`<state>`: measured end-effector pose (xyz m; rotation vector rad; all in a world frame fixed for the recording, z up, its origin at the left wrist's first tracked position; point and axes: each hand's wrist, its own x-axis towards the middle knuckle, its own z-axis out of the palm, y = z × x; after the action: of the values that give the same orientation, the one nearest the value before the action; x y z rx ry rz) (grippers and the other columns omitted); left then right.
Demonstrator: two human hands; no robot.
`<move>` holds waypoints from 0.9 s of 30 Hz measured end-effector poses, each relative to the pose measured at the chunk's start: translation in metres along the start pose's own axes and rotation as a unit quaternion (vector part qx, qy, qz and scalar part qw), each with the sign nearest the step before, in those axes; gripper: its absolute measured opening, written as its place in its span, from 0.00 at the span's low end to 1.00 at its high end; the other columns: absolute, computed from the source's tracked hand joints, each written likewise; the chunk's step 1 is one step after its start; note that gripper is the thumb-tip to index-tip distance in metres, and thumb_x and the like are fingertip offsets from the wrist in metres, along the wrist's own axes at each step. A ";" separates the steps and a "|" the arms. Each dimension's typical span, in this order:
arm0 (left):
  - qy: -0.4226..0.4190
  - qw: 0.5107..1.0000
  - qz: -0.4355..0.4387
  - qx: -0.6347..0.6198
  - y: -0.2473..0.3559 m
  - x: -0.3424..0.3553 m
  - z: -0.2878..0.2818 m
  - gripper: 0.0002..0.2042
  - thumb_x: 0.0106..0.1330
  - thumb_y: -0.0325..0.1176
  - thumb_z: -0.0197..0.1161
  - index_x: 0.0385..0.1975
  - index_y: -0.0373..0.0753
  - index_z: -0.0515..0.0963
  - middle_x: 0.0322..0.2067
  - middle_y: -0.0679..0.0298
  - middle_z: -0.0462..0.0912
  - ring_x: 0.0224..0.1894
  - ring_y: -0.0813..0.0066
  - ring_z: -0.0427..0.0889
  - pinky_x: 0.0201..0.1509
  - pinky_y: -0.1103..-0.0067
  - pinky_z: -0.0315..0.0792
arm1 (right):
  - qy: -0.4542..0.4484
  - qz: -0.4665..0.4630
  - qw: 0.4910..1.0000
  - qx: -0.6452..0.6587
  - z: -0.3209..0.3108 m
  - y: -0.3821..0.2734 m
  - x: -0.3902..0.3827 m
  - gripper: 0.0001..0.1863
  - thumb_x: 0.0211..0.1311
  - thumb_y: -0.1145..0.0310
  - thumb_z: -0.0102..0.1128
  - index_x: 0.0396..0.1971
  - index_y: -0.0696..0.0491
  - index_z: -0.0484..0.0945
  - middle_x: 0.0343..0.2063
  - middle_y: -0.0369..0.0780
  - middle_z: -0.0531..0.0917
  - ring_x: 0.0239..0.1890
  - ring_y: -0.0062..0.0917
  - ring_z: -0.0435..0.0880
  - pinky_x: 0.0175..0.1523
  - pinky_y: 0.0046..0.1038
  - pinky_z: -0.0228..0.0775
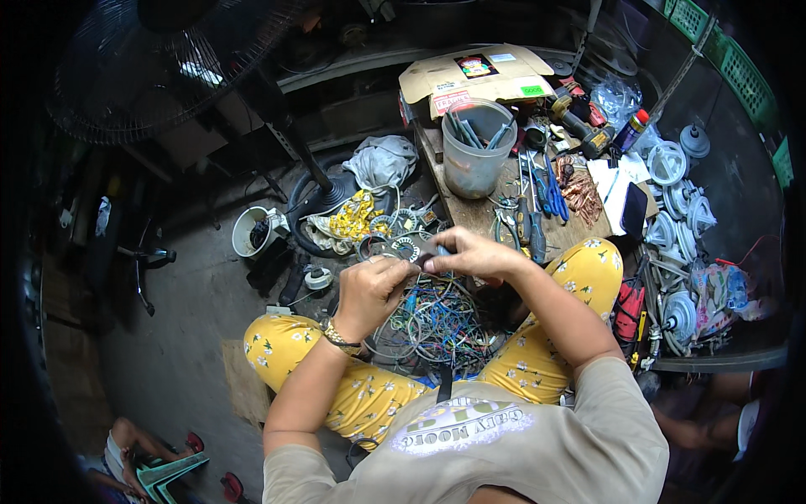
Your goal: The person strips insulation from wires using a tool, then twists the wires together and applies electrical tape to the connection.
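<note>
Above a tangle of coloured wires [441, 319] between my knees, my two hands meet at the fingertips. My right hand [474, 254] is closed on a small dark flat piece [427, 253]; its exact kind is too small to tell. My left hand [369, 292], back turned up, has its fingers curled and pressed together against the near end of that piece. What they grip, perhaps a thin wire, is hidden. Just beyond the fingers lies a toothed metal ring [406, 247], like a motor stator, among other rings and a yellow patterned cloth [357, 216].
At the right, a wooden bench [478, 217] bears a cloudy bucket [477, 160], pliers [554, 189], copper scraps [582, 197], a cordless drill [588, 130] and a phone [634, 210]. A standing fan [168, 67] and white pail [252, 231] stand left. Other people's limbs show at the lower corners.
</note>
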<state>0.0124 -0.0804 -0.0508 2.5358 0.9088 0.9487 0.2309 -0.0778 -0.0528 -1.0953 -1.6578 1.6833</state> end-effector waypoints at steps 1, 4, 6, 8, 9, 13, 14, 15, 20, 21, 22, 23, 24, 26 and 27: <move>0.011 1.000 0.004 0.014 0.000 0.000 0.000 0.07 0.51 0.26 0.64 0.29 0.45 0.79 0.26 0.66 0.82 0.27 0.66 0.81 0.27 0.74 0.73 | -0.017 0.064 0.998 0.008 0.000 -0.001 -0.004 0.14 0.59 0.64 0.64 0.42 0.55 0.78 0.28 0.31 0.79 0.31 0.11 0.72 0.37 0.17 0.65; 0.044 0.998 0.026 0.044 0.002 0.004 0.002 0.07 0.49 0.24 0.64 0.28 0.43 0.78 0.23 0.65 0.80 0.25 0.66 0.79 0.25 0.73 0.71 | -0.014 0.080 0.985 0.150 0.002 0.026 -0.001 0.14 0.58 0.64 0.65 0.38 0.57 0.77 0.23 0.32 0.78 0.22 0.11 0.72 0.28 0.15 0.63; 0.055 0.995 0.042 0.078 0.003 0.004 0.001 0.07 0.49 0.23 0.64 0.27 0.42 0.78 0.21 0.65 0.78 0.23 0.65 0.78 0.24 0.73 0.69 | 0.009 0.074 0.969 0.234 0.004 0.033 0.003 0.12 0.58 0.65 0.65 0.35 0.58 0.77 0.24 0.33 0.79 0.22 0.13 0.73 0.27 0.15 0.62; 0.055 0.989 0.058 0.123 0.005 0.003 0.000 0.06 0.50 0.25 0.64 0.27 0.43 0.78 0.22 0.66 0.78 0.23 0.66 0.77 0.24 0.73 0.69 | -0.008 0.037 0.946 0.321 0.011 0.034 0.000 0.13 0.58 0.65 0.65 0.36 0.58 0.76 0.28 0.34 0.79 0.25 0.15 0.75 0.33 0.16 0.66; 0.052 0.988 0.065 0.132 0.005 0.003 -0.001 0.05 0.50 0.26 0.64 0.27 0.43 0.77 0.22 0.66 0.78 0.24 0.66 0.77 0.24 0.73 0.69 | -0.016 0.046 0.940 0.339 0.012 0.031 -0.002 0.13 0.58 0.65 0.64 0.36 0.59 0.76 0.29 0.35 0.79 0.26 0.15 0.75 0.35 0.16 0.67; 0.068 0.987 0.048 0.137 0.006 0.004 0.004 0.04 0.52 0.28 0.63 0.28 0.44 0.77 0.23 0.66 0.78 0.25 0.66 0.78 0.24 0.72 0.69 | 0.021 0.018 0.951 0.308 0.019 0.035 -0.002 0.10 0.58 0.66 0.64 0.33 0.55 0.75 0.26 0.34 0.79 0.24 0.13 0.74 0.30 0.15 0.66; 0.079 0.988 0.033 0.131 0.006 0.005 0.006 0.04 0.53 0.28 0.63 0.28 0.44 0.77 0.23 0.66 0.78 0.25 0.66 0.78 0.24 0.72 0.69 | 0.042 0.011 0.952 0.304 0.020 0.035 -0.002 0.09 0.58 0.66 0.64 0.32 0.54 0.75 0.25 0.33 0.79 0.23 0.13 0.74 0.28 0.14 0.65; 0.074 0.988 0.010 0.136 0.007 0.006 0.007 0.04 0.53 0.28 0.63 0.28 0.44 0.77 0.23 0.65 0.79 0.25 0.65 0.78 0.24 0.72 0.69 | 0.067 0.034 0.960 0.270 0.019 0.033 -0.004 0.07 0.59 0.67 0.63 0.30 0.51 0.74 0.22 0.33 0.79 0.18 0.11 0.71 0.22 0.13 0.60; 0.038 0.991 -0.040 0.123 0.020 0.002 0.020 0.03 0.56 0.28 0.62 0.29 0.43 0.77 0.24 0.63 0.80 0.25 0.64 0.80 0.26 0.72 0.71 | 0.192 -0.014 0.911 0.365 0.032 0.030 0.002 0.05 0.60 0.69 0.60 0.31 0.50 0.73 0.22 0.34 0.79 0.15 0.10 0.68 0.18 0.12 0.56; 0.051 0.993 -0.034 0.105 0.022 0.001 0.024 0.03 0.56 0.28 0.62 0.29 0.42 0.77 0.22 0.62 0.80 0.23 0.63 0.80 0.25 0.72 0.71 | 0.193 -0.016 0.902 0.386 0.032 0.030 0.002 0.04 0.61 0.69 0.60 0.31 0.50 0.73 0.22 0.34 0.79 0.16 0.10 0.68 0.18 0.12 0.56; 0.055 0.994 -0.049 0.083 0.023 0.002 0.025 0.02 0.57 0.28 0.62 0.29 0.42 0.77 0.21 0.61 0.80 0.23 0.62 0.79 0.24 0.71 0.70 | 0.194 -0.019 0.892 0.408 0.032 0.031 0.003 0.04 0.61 0.70 0.59 0.31 0.50 0.73 0.22 0.34 0.79 0.16 0.10 0.68 0.19 0.12 0.56; 0.058 0.994 -0.064 0.061 0.023 0.004 0.026 0.02 0.57 0.28 0.62 0.29 0.42 0.77 0.21 0.60 0.79 0.22 0.62 0.79 0.24 0.71 0.70 | 0.214 -0.022 0.887 0.409 0.033 0.030 0.004 0.03 0.61 0.71 0.58 0.31 0.50 0.74 0.24 0.34 0.80 0.16 0.11 0.69 0.19 0.12 0.57; 0.062 0.994 -0.078 0.039 0.024 0.006 0.027 0.02 0.58 0.28 0.61 0.29 0.42 0.77 0.20 0.59 0.79 0.22 0.61 0.79 0.23 0.71 0.70 | 0.221 -0.034 0.885 0.409 0.034 0.030 0.005 0.02 0.61 0.71 0.58 0.31 0.50 0.74 0.24 0.34 0.80 0.16 0.11 0.69 0.19 0.12 0.57; 0.039 0.997 -0.072 0.016 0.030 0.004 0.029 0.01 0.58 0.27 0.61 0.29 0.41 0.77 0.19 0.57 0.79 0.20 0.59 0.78 0.22 0.71 0.69 | 0.235 -0.058 0.880 0.409 0.034 0.028 0.004 0.02 0.62 0.71 0.57 0.31 0.51 0.74 0.25 0.34 0.80 0.17 0.11 0.69 0.19 0.13 0.58; 0.028 0.997 -0.069 0.005 0.035 0.001 0.032 0.01 0.59 0.27 0.61 0.28 0.40 0.76 0.19 0.56 0.78 0.20 0.58 0.78 0.22 0.71 0.68 | 0.292 -0.047 0.867 0.402 0.022 0.019 0.007 0.02 0.62 0.71 0.57 0.31 0.50 0.74 0.26 0.35 0.80 0.16 0.11 0.69 0.19 0.13 0.59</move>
<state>0.0507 -0.1075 -0.0577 2.4290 1.0910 0.9799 0.2120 -0.0868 -0.0747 -0.9212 -0.5166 1.5192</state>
